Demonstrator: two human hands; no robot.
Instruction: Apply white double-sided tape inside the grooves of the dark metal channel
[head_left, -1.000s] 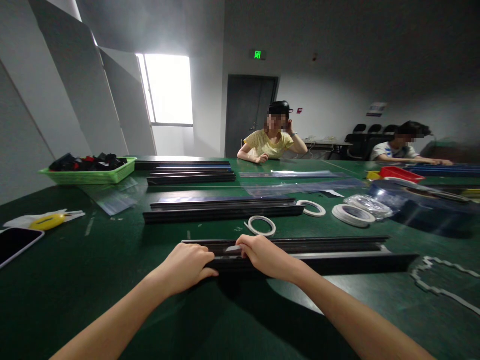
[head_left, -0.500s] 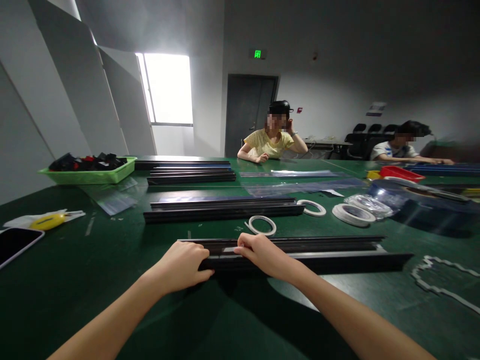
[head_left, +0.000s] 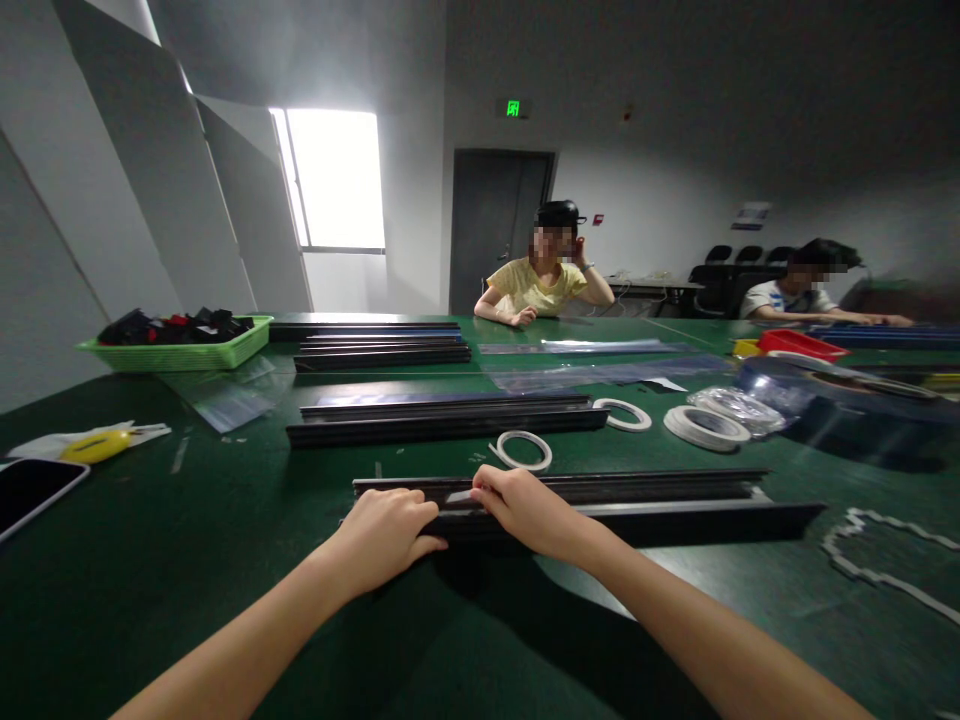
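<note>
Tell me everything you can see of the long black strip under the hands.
The long black glossy strip lies flat on the green table, running left to right, beside similar dark rails behind it. The left hand grips its left end; the right hand pinches a small pale piece on top. Material unclear.

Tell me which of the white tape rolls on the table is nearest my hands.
The thin tape ring just beyond your right hand, beside the black rails you're holding; the other rolls lie farther right.

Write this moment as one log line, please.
left hand: gripping end of black rails | right hand: fingertips on rails by pale strip | tape ring: lying behind | surface: green table
</note>
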